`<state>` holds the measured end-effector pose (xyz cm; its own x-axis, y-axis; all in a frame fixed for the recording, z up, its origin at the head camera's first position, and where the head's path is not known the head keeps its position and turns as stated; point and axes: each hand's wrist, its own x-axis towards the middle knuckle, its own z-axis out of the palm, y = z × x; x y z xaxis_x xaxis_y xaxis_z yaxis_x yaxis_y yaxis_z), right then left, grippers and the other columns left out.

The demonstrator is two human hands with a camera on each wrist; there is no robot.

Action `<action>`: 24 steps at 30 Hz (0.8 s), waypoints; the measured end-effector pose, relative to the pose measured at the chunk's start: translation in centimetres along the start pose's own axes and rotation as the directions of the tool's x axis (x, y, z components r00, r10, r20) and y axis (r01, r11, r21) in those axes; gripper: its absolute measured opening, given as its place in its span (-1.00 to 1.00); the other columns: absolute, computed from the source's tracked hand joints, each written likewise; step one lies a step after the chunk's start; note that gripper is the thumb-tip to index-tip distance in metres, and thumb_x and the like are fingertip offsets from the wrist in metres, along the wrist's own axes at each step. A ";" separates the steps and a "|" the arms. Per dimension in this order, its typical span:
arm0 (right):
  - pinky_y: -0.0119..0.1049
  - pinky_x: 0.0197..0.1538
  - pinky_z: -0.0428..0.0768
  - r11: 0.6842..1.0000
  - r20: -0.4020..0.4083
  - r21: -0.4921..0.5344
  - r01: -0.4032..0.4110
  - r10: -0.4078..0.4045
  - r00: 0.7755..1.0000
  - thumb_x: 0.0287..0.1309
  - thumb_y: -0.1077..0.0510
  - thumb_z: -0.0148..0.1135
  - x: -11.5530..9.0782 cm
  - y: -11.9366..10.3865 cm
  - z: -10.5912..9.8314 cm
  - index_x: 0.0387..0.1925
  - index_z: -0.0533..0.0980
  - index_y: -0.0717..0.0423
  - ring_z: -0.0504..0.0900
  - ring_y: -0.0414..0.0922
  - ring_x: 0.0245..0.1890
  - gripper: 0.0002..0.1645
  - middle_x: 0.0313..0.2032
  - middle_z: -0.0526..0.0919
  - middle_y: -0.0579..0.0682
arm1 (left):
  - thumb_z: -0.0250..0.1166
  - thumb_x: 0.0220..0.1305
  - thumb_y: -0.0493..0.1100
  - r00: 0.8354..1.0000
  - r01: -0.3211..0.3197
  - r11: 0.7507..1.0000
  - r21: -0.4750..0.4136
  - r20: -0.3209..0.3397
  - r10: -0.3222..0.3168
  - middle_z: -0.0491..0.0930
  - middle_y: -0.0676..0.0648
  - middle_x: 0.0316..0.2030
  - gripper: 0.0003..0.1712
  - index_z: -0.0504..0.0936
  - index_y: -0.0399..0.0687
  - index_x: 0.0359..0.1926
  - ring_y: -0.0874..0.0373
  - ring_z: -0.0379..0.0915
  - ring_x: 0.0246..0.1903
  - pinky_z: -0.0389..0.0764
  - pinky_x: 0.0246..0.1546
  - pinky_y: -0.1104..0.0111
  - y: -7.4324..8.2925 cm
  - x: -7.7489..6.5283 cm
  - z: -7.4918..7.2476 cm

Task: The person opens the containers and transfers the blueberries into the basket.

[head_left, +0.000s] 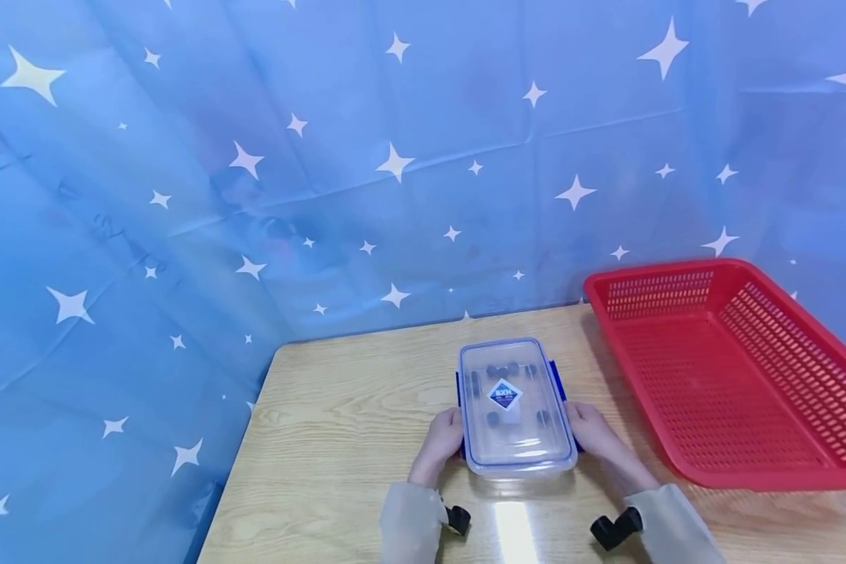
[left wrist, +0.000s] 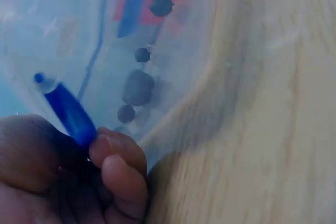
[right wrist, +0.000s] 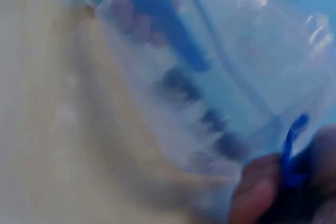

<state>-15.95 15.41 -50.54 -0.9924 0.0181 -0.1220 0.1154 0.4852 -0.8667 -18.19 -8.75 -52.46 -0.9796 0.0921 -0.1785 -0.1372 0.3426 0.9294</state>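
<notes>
A clear plastic food container (head_left: 482, 442) with a blue-edged lid lies on the table, a diamond-shaped label (head_left: 504, 394) on its lid. Several dark, roundish small objects (left wrist: 138, 87) show through its walls. On the near left side, my left hand (head_left: 442, 440) grips the container, fingers curled by a blue side latch (left wrist: 71, 114) that stands out from the wall. From the opposite side my right hand (head_left: 595, 431) holds it too, its fingers (right wrist: 257, 187) beside another blue latch (right wrist: 294, 156). Part of each palm is hidden.
To the right stands a large red plastic basket (head_left: 666, 419) with slotted walls. The wood-grain table (head_left: 338, 423) ends at the back against a blue curtain (head_left: 324, 196) with white stars. Dark wrist mounts (head_left: 616, 529) sit by the sleeves.
</notes>
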 end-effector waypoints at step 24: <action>-0.42 -0.61 0.29 0.960 -0.330 -0.127 0.249 -0.277 0.902 0.13 0.25 0.18 0.5 0.9 -0.5 -0.66 0.46 0.17 0.26 -0.33 -0.72 -0.73 -0.78 0.32 -0.19 | 0.09 0.27 -0.29 0.981 -0.030 0.996 -0.083 -0.192 0.014 0.51 -0.09 -0.66 -0.85 0.49 -0.30 -0.40 0.22 0.35 -0.82 0.54 -0.79 0.33 1.2 -0.2 -0.7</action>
<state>-16.38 16.29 -51.16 -0.9419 0.1701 0.2896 -0.1414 0.5813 -0.8013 -18.27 -9.05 -51.07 -0.9914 -0.0840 -0.1003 -0.1190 0.2608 0.9580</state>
